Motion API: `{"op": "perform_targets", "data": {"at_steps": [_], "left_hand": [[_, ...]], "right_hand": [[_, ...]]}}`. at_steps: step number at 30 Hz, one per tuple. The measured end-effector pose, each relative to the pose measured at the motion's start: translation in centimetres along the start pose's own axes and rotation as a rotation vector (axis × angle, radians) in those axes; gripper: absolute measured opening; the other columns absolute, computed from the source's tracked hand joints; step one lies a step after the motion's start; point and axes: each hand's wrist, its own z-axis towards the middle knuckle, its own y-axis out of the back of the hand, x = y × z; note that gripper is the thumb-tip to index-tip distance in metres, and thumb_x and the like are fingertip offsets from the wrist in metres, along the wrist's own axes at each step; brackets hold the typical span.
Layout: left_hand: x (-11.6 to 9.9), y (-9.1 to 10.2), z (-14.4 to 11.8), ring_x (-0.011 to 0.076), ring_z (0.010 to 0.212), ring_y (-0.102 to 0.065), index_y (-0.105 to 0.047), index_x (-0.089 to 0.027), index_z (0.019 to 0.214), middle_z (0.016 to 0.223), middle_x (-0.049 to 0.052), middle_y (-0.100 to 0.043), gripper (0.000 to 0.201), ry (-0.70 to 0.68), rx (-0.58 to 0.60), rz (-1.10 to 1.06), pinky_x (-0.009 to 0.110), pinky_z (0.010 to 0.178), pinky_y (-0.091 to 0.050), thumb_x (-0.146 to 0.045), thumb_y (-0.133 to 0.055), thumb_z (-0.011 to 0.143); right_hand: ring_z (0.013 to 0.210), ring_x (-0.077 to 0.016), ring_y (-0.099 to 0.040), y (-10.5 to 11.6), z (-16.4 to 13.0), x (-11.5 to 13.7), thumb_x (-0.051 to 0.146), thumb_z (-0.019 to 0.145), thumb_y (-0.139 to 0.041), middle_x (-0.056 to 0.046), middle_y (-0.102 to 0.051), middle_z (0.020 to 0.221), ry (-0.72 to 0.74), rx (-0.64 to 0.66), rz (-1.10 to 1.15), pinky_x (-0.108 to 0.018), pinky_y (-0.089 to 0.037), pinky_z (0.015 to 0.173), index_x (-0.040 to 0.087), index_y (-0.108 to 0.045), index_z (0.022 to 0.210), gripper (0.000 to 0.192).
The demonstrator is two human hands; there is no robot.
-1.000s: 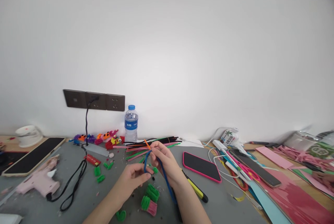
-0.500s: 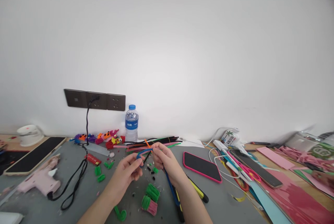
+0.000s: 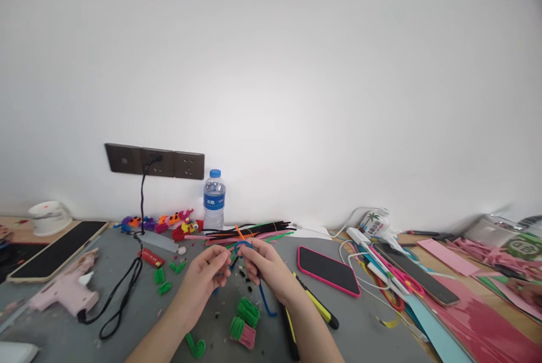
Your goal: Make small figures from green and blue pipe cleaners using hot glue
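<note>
Low in the frame a grey mat point(image 3: 127, 318) covers the table. At its left edge lies a pink glue gun point(image 3: 63, 292), its black cord point(image 3: 122, 289) running up to a dark socket strip point(image 3: 154, 163) on the white wall. A large phone point(image 3: 55, 250) lies face up further left, near a white cup point(image 3: 47, 217). A water bottle point(image 3: 214, 200) with a blue cap stands against the wall just left of centre, with a bundle of black, pink and green pipe cleaners point(image 3: 254, 230) lying at its foot. Small green coils point(image 3: 163, 281) are scattered on the mat, and two larger green rolled pieces point(image 3: 243, 320) sit directly below the hands. Right of the hands lie a yellow and black utility knife point(image 3: 317, 309) and a phone in a pink case point(image 3: 328, 270); beyond them, white cables and coloured paper sheets crowd the lower right corner.

In the lower middle, the left hand point(image 3: 203, 281) and right hand point(image 3: 269, 267) meet fingertip to fingertip, each pinching a blue pipe cleaner point(image 3: 243, 247). It forms a small loop above the fingertips, held over the mat, and its free tail hangs down below the right hand, curving to the right near the mat.
</note>
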Motion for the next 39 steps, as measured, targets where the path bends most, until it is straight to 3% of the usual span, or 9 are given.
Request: {"op": "perform_targets", "data": {"at_steps": [6, 13, 18, 22, 28, 35, 39], "left_hand": [[0.4, -0.5, 0.0, 0.0149, 0.070, -0.053, -0.069, -0.020, 0.088, 0.081, 0.001, -0.059, 0.042, 0.002, -0.041, 0.088, 0.023, 0.053, -0.042, -0.051, -0.081, 0.062], [0.9, -0.7, 0.0, 0.0194, 0.078, -0.062, -0.066, -0.022, 0.101, 0.097, 0.006, -0.065, 0.048, 0.050, 0.020, 0.013, 0.029, 0.064, -0.049, -0.051, -0.079, 0.065], [1.0, -0.7, 0.0, 0.0125, 0.063, -0.056, -0.067, -0.018, 0.086, 0.073, -0.001, -0.060, 0.038, 0.063, 0.067, -0.057, 0.025, 0.061, -0.047, -0.048, -0.081, 0.066], [0.6, -0.5, 0.0, 0.0105, 0.058, -0.050, -0.067, -0.017, 0.074, 0.063, -0.003, -0.054, 0.032, 0.064, 0.043, -0.070, 0.023, 0.058, -0.044, -0.044, -0.082, 0.066], [0.2, -0.8, -0.1, 0.0104, 0.056, -0.050, -0.066, -0.018, 0.068, 0.061, -0.005, -0.054, 0.035, 0.080, -0.020, -0.042, 0.024, 0.057, -0.044, -0.041, -0.088, 0.056], [0.6, -0.8, -0.1, 0.0120, 0.058, -0.053, -0.069, -0.017, 0.078, 0.068, 0.000, -0.064, 0.035, 0.047, 0.116, 0.142, 0.025, 0.057, -0.044, -0.043, -0.084, 0.061], [0.6, -0.7, -0.1, 0.0128, 0.057, -0.053, -0.068, -0.016, 0.073, 0.068, 0.002, -0.065, 0.034, 0.048, 0.208, 0.230, 0.025, 0.057, -0.043, -0.047, -0.080, 0.064]], "right_hand": [[0.035, -0.0041, -0.034, -0.5, -0.1, 0.0, 0.052, 0.086, -0.060, 0.009, -0.046, 0.049, -0.011, 0.087, 0.081, -0.018, -0.027, 0.036, 0.016, -0.058, 0.083, 0.037], [0.035, -0.0027, -0.010, -0.8, -0.5, 0.8, 0.048, 0.085, -0.062, 0.014, -0.026, 0.042, -0.115, 0.235, 0.315, -0.019, -0.010, 0.036, 0.019, -0.050, 0.074, 0.034], [0.036, -0.0034, -0.010, -0.6, -0.7, 0.9, 0.045, 0.088, -0.058, 0.014, -0.024, 0.043, -0.147, 0.295, 0.333, -0.019, -0.010, 0.037, 0.019, -0.049, 0.073, 0.031], [0.037, -0.0031, -0.010, -0.4, -0.7, 0.9, 0.043, 0.089, -0.058, 0.013, -0.026, 0.045, -0.161, 0.266, 0.294, -0.019, -0.009, 0.037, 0.018, -0.050, 0.075, 0.030], [0.039, -0.0038, -0.028, -0.4, -0.5, 0.5, 0.048, 0.084, -0.065, 0.010, -0.042, 0.052, -0.076, 0.127, 0.149, -0.019, -0.023, 0.039, 0.018, -0.053, 0.083, 0.032], [0.037, -0.0033, -0.034, -0.6, -0.3, 0.4, 0.047, 0.080, -0.070, 0.009, -0.044, 0.048, -0.066, 0.117, 0.140, -0.019, -0.026, 0.039, 0.016, -0.055, 0.076, 0.035], [0.036, -0.0034, -0.037, -0.7, -0.2, 0.2, 0.046, 0.080, -0.070, 0.008, -0.053, 0.050, -0.054, 0.085, 0.128, -0.017, -0.025, 0.038, 0.017, -0.054, 0.088, 0.035]]}}
